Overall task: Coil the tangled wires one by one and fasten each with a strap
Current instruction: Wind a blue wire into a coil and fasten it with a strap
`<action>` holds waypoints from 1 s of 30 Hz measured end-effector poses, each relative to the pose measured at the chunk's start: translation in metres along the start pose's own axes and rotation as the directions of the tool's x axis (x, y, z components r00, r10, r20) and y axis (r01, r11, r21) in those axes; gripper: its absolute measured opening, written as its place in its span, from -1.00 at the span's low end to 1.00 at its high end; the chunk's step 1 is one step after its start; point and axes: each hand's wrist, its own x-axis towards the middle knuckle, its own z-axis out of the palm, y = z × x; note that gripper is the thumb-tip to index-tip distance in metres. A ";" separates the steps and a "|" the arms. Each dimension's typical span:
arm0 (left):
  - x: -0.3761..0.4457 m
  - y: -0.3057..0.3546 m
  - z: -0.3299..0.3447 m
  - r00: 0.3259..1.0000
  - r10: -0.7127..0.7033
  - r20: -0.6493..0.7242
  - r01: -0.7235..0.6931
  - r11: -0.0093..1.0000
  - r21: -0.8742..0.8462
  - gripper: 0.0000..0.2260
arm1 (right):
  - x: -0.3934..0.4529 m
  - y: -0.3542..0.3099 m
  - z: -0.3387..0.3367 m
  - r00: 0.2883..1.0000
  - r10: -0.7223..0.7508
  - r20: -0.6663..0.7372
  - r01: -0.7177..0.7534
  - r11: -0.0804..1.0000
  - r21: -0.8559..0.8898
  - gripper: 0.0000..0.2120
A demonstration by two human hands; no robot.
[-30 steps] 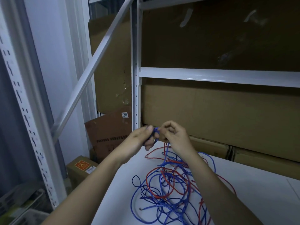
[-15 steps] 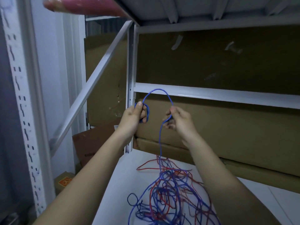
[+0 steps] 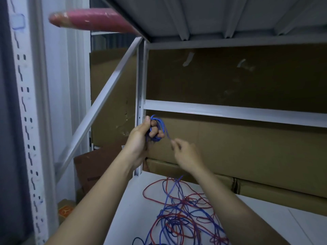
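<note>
A person's left hand grips a small blue wire coil raised above the tabletop; the right hand pinches its trailing strand, feeding another loop from the red-and-blue tangle below. Next, likely another wrap.

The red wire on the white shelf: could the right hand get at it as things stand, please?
Probably yes, but not freely: the right hand pinches the blue wire that the left hand coils. The red wire lies bare below it, though tangled with blue strands.
</note>
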 end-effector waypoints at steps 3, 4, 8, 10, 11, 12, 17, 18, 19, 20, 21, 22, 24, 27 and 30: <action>-0.001 -0.004 -0.008 0.999 0.012 -0.046 -0.008 0.996 0.086 -0.66 | -0.022 -0.007 0.012 0.968 -0.223 0.111 0.246 0.927 -0.282 -0.72; -0.001 -0.007 -0.010 0.998 0.016 -0.068 -0.007 0.991 0.135 -0.65 | -0.027 -0.010 0.014 0.950 -0.290 0.113 0.311 0.895 -0.321 -0.73; 0.002 -0.016 -0.019 0.992 0.070 -0.102 -0.033 0.943 0.333 -0.73 | -0.041 -0.006 0.019 0.856 -0.517 0.027 0.477 0.767 -0.430 -0.74; 0.001 -0.020 -0.022 0.993 0.084 -0.086 -0.038 0.900 0.434 -0.74 | -0.043 0.000 0.021 0.792 -0.610 -0.015 0.532 0.703 -0.472 -0.73; 0.001 -0.023 -0.023 0.994 0.078 -0.078 -0.035 0.893 0.448 -0.74 | -0.044 0.000 0.020 0.755 -0.656 -0.007 0.572 0.664 -0.481 -0.77; -0.001 -0.025 -0.023 0.996 0.054 -0.073 -0.018 0.904 0.427 -0.73 | -0.044 -0.001 0.018 0.714 -0.699 0.019 0.619 0.619 -0.484 -0.85; -0.003 -0.037 -0.016 0.999 -0.041 -0.029 0.050 0.889 0.454 -0.73 | -0.040 -0.003 0.013 0.622 -0.779 0.085 0.728 0.535 -0.428 -0.89; -0.005 -0.039 -0.018 0.998 -0.052 -0.022 0.056 0.864 0.500 -0.74 | -0.037 -0.001 0.011 0.610 -0.789 0.074 0.735 0.529 -0.426 -0.90; -0.006 -0.039 -0.021 0.996 -0.081 -0.025 0.082 0.848 0.524 -0.76 | -0.035 0.002 0.009 0.595 -0.802 0.056 0.740 0.518 -0.429 -0.92; -0.007 -0.040 -0.023 0.992 -0.121 -0.037 0.123 0.847 0.517 -0.77 | -0.033 0.004 0.007 0.582 -0.812 0.039 0.746 0.514 -0.422 -0.92; -0.007 -0.041 -0.027 0.987 -0.155 -0.044 0.156 0.853 0.498 -0.77 | -0.031 0.006 0.006 0.566 -0.824 0.008 0.754 0.514 -0.409 -0.86; -0.007 -0.042 -0.030 0.985 -0.168 -0.039 0.165 0.856 0.489 -0.76 | -0.029 0.006 0.005 0.562 -0.827 -0.018 0.761 0.526 -0.380 -0.80; -0.008 -0.047 -0.032 0.982 -0.191 -0.008 0.163 0.816 0.554 -0.74 | -0.029 0.003 0.003 0.628 -0.774 -0.084 0.745 0.629 -0.224 -0.82; -0.015 -0.054 -0.033 0.966 -0.251 0.065 0.170 0.804 0.570 -0.66 | -0.028 -0.002 0.000 0.834 -0.541 -0.108 0.551 0.819 0.160 -0.86; -0.019 -0.055 -0.032 0.956 -0.275 0.102 0.171 0.806 0.566 -0.48 | -0.021 -0.001 0.002 0.924 -0.356 -0.139 0.383 0.855 0.351 -0.83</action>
